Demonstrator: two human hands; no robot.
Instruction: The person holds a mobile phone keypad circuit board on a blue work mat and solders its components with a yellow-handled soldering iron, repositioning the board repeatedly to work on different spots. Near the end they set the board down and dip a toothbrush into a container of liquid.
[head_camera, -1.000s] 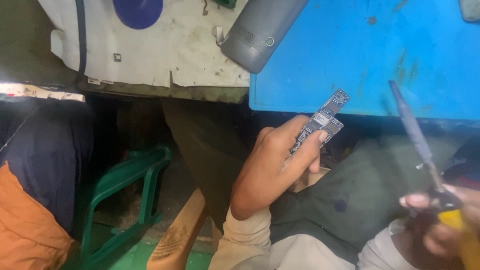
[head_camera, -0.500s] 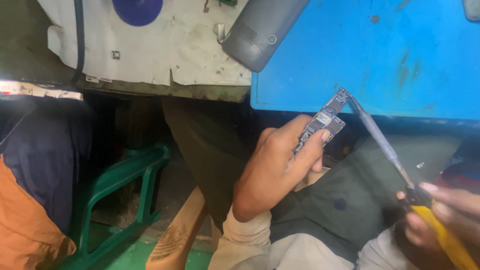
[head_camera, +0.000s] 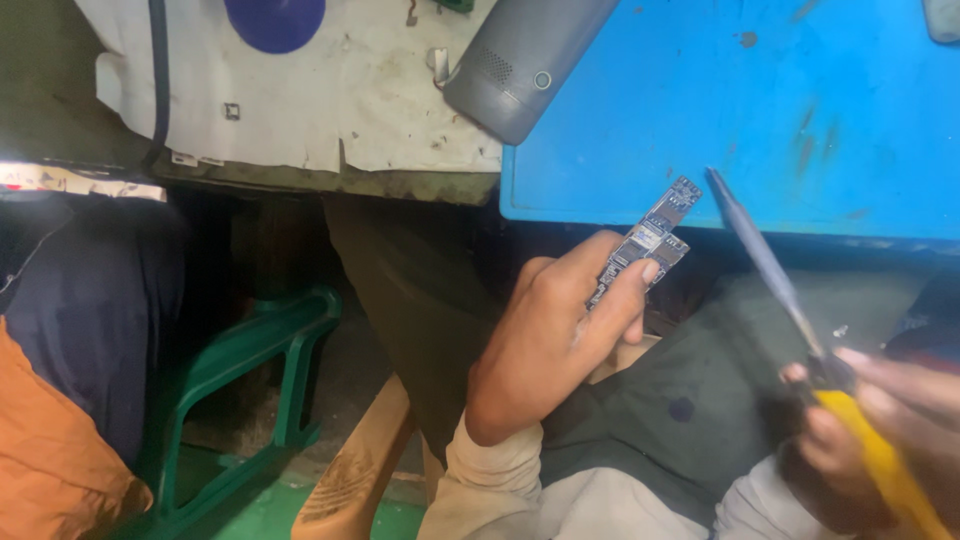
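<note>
Tweezers (head_camera: 765, 262) now off the board (head_camera: 645, 245), left hand (head_camera: 555, 335) raised, gripping.

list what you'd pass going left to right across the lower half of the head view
orange cloth → green stool → left hand pinching a narrow circuit board → tweezers → right hand on their yellow grip
</note>
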